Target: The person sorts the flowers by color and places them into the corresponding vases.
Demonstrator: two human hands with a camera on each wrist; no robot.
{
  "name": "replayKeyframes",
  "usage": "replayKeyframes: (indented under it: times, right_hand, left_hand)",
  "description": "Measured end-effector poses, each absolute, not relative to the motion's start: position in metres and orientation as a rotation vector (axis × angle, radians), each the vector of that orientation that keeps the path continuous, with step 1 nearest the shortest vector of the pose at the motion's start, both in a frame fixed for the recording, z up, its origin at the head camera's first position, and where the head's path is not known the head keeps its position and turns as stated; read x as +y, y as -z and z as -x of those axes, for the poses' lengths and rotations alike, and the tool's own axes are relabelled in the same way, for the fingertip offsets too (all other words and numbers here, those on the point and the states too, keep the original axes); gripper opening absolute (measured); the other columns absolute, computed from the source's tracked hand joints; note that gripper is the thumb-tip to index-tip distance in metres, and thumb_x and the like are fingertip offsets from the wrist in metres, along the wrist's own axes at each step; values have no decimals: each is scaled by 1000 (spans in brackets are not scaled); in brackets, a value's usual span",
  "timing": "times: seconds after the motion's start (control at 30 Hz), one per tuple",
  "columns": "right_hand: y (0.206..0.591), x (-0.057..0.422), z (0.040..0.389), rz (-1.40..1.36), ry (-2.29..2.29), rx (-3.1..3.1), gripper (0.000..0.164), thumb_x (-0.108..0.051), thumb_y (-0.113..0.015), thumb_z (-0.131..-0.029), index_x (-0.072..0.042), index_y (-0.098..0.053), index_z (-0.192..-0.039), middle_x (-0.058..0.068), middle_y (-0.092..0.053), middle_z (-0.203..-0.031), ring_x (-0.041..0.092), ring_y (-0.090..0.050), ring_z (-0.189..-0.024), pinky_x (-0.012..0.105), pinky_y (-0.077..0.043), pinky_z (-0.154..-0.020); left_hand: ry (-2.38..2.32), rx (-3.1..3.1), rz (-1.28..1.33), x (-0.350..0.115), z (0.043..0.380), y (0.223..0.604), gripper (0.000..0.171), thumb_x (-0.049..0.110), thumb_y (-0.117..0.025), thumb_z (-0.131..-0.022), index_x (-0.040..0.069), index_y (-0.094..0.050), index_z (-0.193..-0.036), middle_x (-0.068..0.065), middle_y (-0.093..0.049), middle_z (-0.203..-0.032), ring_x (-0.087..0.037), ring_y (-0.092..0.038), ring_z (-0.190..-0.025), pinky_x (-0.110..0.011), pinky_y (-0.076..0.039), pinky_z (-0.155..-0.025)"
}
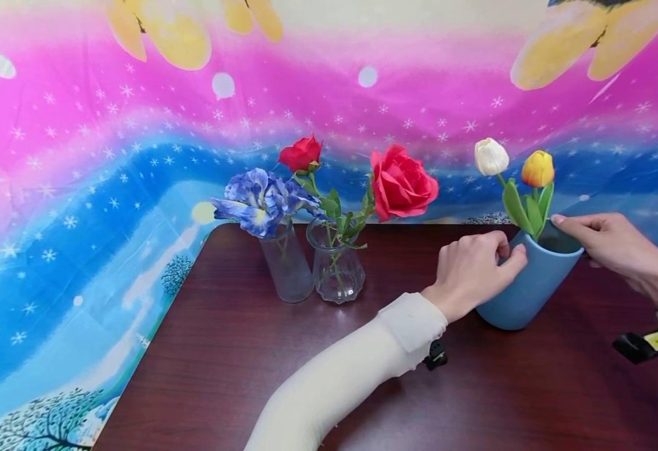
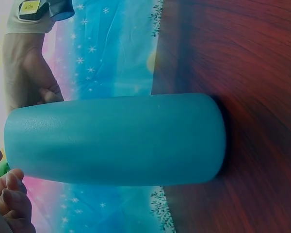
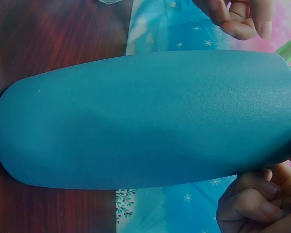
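Note:
A tall blue vase (image 1: 526,282) stands on the table, with a white tulip (image 1: 491,156) and a yellow-orange tulip (image 1: 537,169) in it, their green leaves rising above the rim. My right hand (image 1: 616,247) pinches the right side of the vase's rim, fingers bent along the outside. At the rim's left is my left hand (image 1: 472,269), fingers loosely curled. The right wrist view shows a small gap between this left hand (image 3: 237,14) and the vase wall (image 3: 150,116). The wall also fills the middle of the left wrist view.
To the left, a cylindrical glass vase (image 1: 289,269) holds a blue-violet flower (image 1: 258,200). Beside it, a ribbed glass vase (image 1: 338,275) carries a red rose (image 1: 301,153) and a larger red rose (image 1: 402,183). A patterned cloth (image 1: 81,188) hangs behind the dark wooden table (image 1: 222,376).

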State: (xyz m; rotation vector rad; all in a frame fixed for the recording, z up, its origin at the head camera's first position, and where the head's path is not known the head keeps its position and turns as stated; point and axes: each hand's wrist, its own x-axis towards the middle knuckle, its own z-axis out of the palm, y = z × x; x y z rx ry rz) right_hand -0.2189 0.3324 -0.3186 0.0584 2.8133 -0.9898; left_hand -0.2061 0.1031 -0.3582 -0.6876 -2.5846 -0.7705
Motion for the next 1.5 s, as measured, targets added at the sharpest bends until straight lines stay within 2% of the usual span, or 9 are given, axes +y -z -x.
replayKeyframes:
  times: [0.07, 0.17, 0.27, 0.37, 1.17, 1.27, 1.33, 1.4, 1.5]
  right_hand:
    - [318, 332, 219, -56, 986, 2804, 77, -54, -30, -106, 10, -35, -150, 37, -31, -151, -14, -41, -81, 27, -48, -64]
    - [318, 332, 220, -53, 981, 2783, 78, -53, -28, -107, 11, -32, -151, 41, -26, -154, 14, -55, -105, 28, -48, -65]
    - [318, 331, 221, -48, 983, 2768, 79, -53, -26, -107, 12, -28, -151, 44, -21, -154, 51, -39, -127, 31, -49, -68]
    - [319, 331, 221, -52, 986, 2771, 79, -52, -24, -107, 13, -26, -152, 46, -19, -153, 59, -32, -130, 34, -50, -69]
    - [322, 332, 220, -88, 991, 2822, 78, -54, -26, -106, 9, -29, -153, 43, -22, -154, 47, -39, -119, 29, -48, -64]
    - [325, 332, 220, -97, 987, 2864, 80, -56, -27, -106, 9, -31, -152, 40, -28, -153, 25, -50, -105, 30, -46, -62]
    - [325, 332, 219, -96, 987, 2884, 80, -56, -29, -105, 9, -33, -151, 38, -31, -150, 8, -47, -90, 30, -46, -61]
    - [326, 331, 218, -96, 983, 2900, 79, -56, -30, -105, 10, -35, -150, 36, -34, -147, -1, -42, -80, 30, -45, -60]
    - [324, 329, 217, -86, 982, 2895, 78, -54, -30, -106, 10, -35, -150, 38, -33, -147, 1, -42, -81, 30, -45, -60]
  left_hand:
    - [770, -2588, 697, 101, 206, 360, 34, 50, -48, -100, 31, -52, -73, 16, -48, -58, 5, -43, -53, -13, -33, -47]
    - [772, -2589, 714, 96, 204, 364, 33, 50, -48, -101, 30, -53, -75, 15, -48, -59, 5, -43, -53, -13, -33, -47]
    - [774, -2580, 724, 92, 204, 367, 33, 49, -48, -101, 29, -55, -75, 15, -48, -59, 5, -43, -53, -13, -33, -47]
    - [779, -2571, 726, 88, 202, 371, 32, 49, -49, -101, 29, -56, -76, 15, -48, -59, 5, -43, -53, -13, -32, -48]
    - [854, -2545, 737, 47, 193, 390, 31, 44, -53, -100, 29, -56, -73, 17, -47, -58, 5, -41, -52, -14, -32, -49]
    - [846, -2560, 727, 41, 192, 392, 31, 44, -53, -100, 29, -56, -74, 17, -47, -58, 5, -42, -53, -14, -32, -49]
    - [843, -2572, 725, 37, 192, 394, 31, 45, -53, -100, 29, -56, -74, 17, -46, -59, 4, -42, -53, -15, -32, -49]
    - [842, -2587, 717, 32, 191, 397, 31, 45, -53, -100, 29, -56, -74, 17, -46, -59, 4, -42, -53, -15, -32, -49]
    - [846, -2607, 701, 25, 190, 400, 31, 45, -53, -100, 28, -55, -74, 16, -46, -58, 4, -42, -53, -15, -33, -49]
